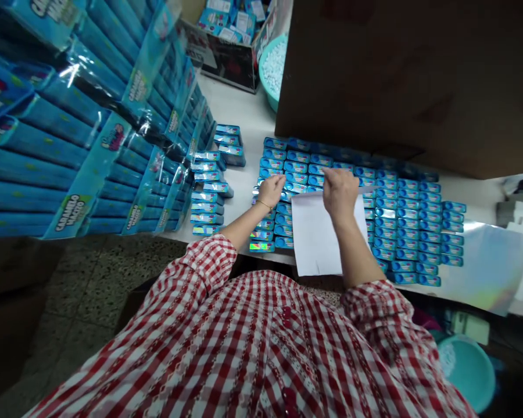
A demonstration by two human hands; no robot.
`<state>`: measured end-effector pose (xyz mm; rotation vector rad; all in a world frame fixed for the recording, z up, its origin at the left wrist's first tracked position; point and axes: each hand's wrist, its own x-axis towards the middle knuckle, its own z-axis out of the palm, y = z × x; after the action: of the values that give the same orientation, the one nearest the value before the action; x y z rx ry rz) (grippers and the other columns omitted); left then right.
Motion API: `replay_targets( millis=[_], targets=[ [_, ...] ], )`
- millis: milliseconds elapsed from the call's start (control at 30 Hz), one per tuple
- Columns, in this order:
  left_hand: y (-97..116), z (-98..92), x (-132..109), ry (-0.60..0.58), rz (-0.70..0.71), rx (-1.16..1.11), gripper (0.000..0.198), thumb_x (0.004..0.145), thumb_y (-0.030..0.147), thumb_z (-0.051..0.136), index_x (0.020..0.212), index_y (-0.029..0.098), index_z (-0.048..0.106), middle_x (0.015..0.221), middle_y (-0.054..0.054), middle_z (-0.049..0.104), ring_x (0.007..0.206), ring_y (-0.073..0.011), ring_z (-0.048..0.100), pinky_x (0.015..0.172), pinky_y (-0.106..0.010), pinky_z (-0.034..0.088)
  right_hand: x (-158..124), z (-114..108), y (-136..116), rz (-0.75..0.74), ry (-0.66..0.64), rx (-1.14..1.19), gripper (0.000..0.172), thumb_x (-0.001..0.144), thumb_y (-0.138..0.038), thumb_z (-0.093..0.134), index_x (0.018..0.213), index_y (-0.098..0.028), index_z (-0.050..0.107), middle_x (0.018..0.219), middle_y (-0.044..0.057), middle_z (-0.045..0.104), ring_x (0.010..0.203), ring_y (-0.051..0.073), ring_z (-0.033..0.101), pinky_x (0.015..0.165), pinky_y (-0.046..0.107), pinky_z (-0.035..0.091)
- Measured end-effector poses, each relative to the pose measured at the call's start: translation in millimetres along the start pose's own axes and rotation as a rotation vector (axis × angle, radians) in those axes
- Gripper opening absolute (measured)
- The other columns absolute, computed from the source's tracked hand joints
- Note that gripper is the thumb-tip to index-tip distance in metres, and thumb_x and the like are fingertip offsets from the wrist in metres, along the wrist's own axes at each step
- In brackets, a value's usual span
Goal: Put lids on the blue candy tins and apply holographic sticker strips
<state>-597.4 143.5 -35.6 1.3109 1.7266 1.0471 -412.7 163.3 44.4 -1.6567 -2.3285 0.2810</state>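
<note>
Rows of small blue boxes with shiny labels lie close together on a white table. A white paper sheet lies over the near part of these rows. My right hand is at the sheet's top edge and seems to pinch it. My left hand, with a thin gold bracelet on its wrist, sits on the boxes by the sheet's upper left corner. Its fingers are bunched, and whether they hold anything is hidden.
Bagged blue candy packs are piled high at left, with short stacks of boxes beside them. A teal basin of white candies and a carton stand behind. A large brown cardboard panel looms at right, above holographic foil.
</note>
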Motion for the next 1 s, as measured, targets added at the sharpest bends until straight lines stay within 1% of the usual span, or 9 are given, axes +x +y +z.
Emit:
replay_targets(
  millis=[100,200,300,400,500,633,767,900,1000],
  targets=[
    [17.2,29.0,0.7,-0.237,0.03,0.178,0.02,0.075,0.032,0.065,0.089,0.018,0.07,0.094,-0.008,0.067,0.093,-0.0247,0.06,0.086,-0.035,0.044,-6.5,-6.4,49.5,0.044,-0.146,0.036,0.023,0.085,-0.027,0.05,0.09,-0.023,0.072,0.084,0.008,0.068,0.081,0.024,0.055,0.072,0.034,0.036],
    [21.0,49.1,-5.6,-0.339,0.088,0.364,0.038,0.062,0.033,0.078,0.095,0.018,0.068,0.101,-0.01,0.064,0.098,-0.0286,0.056,0.088,-0.039,0.042,-27.0,8.4,75.7,0.045,-0.234,0.063,0.016,0.079,-0.028,0.057,0.08,-0.024,0.073,0.079,0.005,0.067,0.074,0.021,0.056,0.065,0.03,0.037],
    [20.9,60.6,-16.3,-0.306,0.135,0.497,0.041,0.055,0.029,0.083,0.092,0.021,0.066,0.107,-0.009,0.058,0.105,-0.0296,0.05,0.09,-0.041,0.039,-38.9,30.3,84.1,0.033,-0.176,0.041,0.022,0.079,-0.026,0.055,0.094,-0.023,0.072,0.089,0.006,0.064,0.08,0.02,0.055,0.064,0.029,0.039],
    [22.5,68.1,-24.8,-0.264,0.125,0.541,0.036,0.057,0.027,0.082,0.087,0.02,0.063,0.109,-0.009,0.054,0.107,-0.0291,0.047,0.089,-0.041,0.039,-33.5,49.2,86.0,0.006,-0.09,0.011,0.032,0.084,-0.027,0.051,0.112,-0.024,0.066,0.099,0.008,0.06,0.087,0.021,0.052,0.067,0.03,0.04],
    [25.0,74.5,-28.6,-0.208,0.108,0.529,0.028,0.065,0.024,0.077,0.086,0.018,0.06,0.107,-0.01,0.055,0.104,-0.0276,0.048,0.087,-0.04,0.039,-26.0,60.9,85.3,-0.127,-0.174,-0.032,0.033,0.089,-0.028,0.048,0.118,-0.025,0.063,0.107,0.01,0.059,0.09,0.023,0.049,0.07,0.032,0.039],
    [24.6,83.2,-30.0,-0.191,0.109,0.451,0.006,0.077,0.021,0.064,0.076,0.017,0.06,0.09,-0.008,0.059,0.094,-0.0233,0.053,0.086,-0.037,0.04,-34.8,66.4,83.9,-0.304,-0.269,-0.108,0.04,0.093,-0.021,0.036,0.128,-0.017,0.055,0.12,0.015,0.056,0.092,0.024,0.048,0.076,0.036,0.039],
    [21.4,90.8,-31.0,-0.139,0.055,0.385,0.011,0.081,0.025,0.061,0.072,0.018,0.06,0.081,-0.006,0.061,0.086,-0.0209,0.055,0.082,-0.034,0.041,-52.1,67.6,87.1,-0.347,-0.238,-0.16,0.043,0.094,-0.017,0.029,0.13,-0.012,0.051,0.129,0.016,0.053,0.096,0.025,0.048,0.081,0.039,0.038],
    [19.1,94.8,-30.2,-0.098,0.016,0.32,0.01,0.079,0.025,0.062,0.072,0.018,0.061,0.082,-0.006,0.064,0.084,-0.0201,0.057,0.08,-0.033,0.042,-58.4,68.9,90.6,-0.364,-0.218,-0.134,0.041,0.093,-0.016,0.031,0.126,-0.015,0.055,0.131,0.014,0.053,0.096,0.025,0.049,0.083,0.04,0.038],
    [19.5,94.7,-28.8,-0.093,-0.009,0.263,0.01,0.079,0.024,0.062,0.071,0.018,0.061,0.082,-0.006,0.065,0.082,-0.0196,0.058,0.078,-0.032,0.043,-57.1,69.5,90.3,-0.324,-0.217,-0.112,0.038,0.094,-0.018,0.032,0.12,-0.017,0.059,0.13,0.013,0.054,0.094,0.024,0.049,0.081,0.038,0.038]
  ],
)
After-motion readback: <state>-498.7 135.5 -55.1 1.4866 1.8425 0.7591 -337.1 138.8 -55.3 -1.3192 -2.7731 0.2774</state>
